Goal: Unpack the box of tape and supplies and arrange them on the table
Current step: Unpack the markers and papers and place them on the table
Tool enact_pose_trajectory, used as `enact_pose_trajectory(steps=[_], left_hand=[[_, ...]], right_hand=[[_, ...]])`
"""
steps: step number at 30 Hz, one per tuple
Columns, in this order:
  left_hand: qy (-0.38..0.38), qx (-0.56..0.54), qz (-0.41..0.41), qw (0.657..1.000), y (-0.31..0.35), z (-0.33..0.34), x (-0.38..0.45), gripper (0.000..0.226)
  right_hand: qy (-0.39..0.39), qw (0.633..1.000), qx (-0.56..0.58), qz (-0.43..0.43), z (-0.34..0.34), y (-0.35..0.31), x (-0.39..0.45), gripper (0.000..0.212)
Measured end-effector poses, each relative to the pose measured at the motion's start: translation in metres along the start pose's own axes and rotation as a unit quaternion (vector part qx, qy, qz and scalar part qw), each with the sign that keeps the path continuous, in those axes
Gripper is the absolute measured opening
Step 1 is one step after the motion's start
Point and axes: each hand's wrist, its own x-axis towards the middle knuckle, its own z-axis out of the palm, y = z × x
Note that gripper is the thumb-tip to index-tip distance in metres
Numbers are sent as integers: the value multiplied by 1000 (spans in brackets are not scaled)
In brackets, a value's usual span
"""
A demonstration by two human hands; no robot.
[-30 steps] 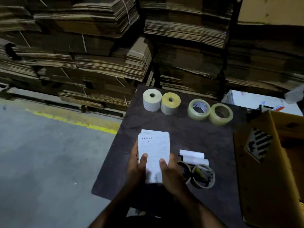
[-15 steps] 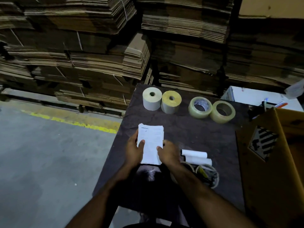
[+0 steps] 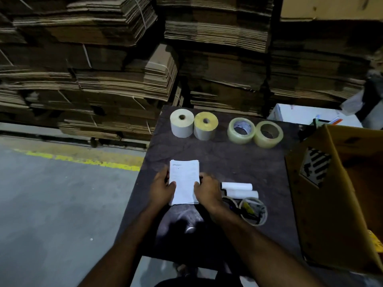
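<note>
Gripping a stack of white printed papers (image 3: 184, 181) by its two long edges, the left hand (image 3: 160, 188) and right hand (image 3: 208, 190) have thumbs on top and fingers curled around the sides, holding it on the dark table (image 3: 217, 158). Behind stand two label rolls (image 3: 193, 125), then two clear tape rolls (image 3: 255, 133). Rightmost, the open cardboard box (image 3: 335, 199) sits on the table's edge.

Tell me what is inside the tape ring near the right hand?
Inside the tape ring lie small things, one of them yellow, but it is too dark to name them. The right hand and wrist cover part of a second ring beside it, so what that one holds cannot be seen.
</note>
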Motion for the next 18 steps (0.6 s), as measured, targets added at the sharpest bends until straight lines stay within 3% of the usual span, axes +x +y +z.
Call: enact_pose_trajectory(steps=[4,9,18], left_hand=[[-47,35,16,998,-10,-5,-5,56],[-85,9,-3,996,-35,2,4,68],[-110,-45,-27,993,-40,1,7,67]], right_hand=[[7,998,-61,-18,-11,8,-11,26],[-91,988,-128,-11,-13,5,-12,29],[-129,990,-55,31,-8,4,-6,38]])
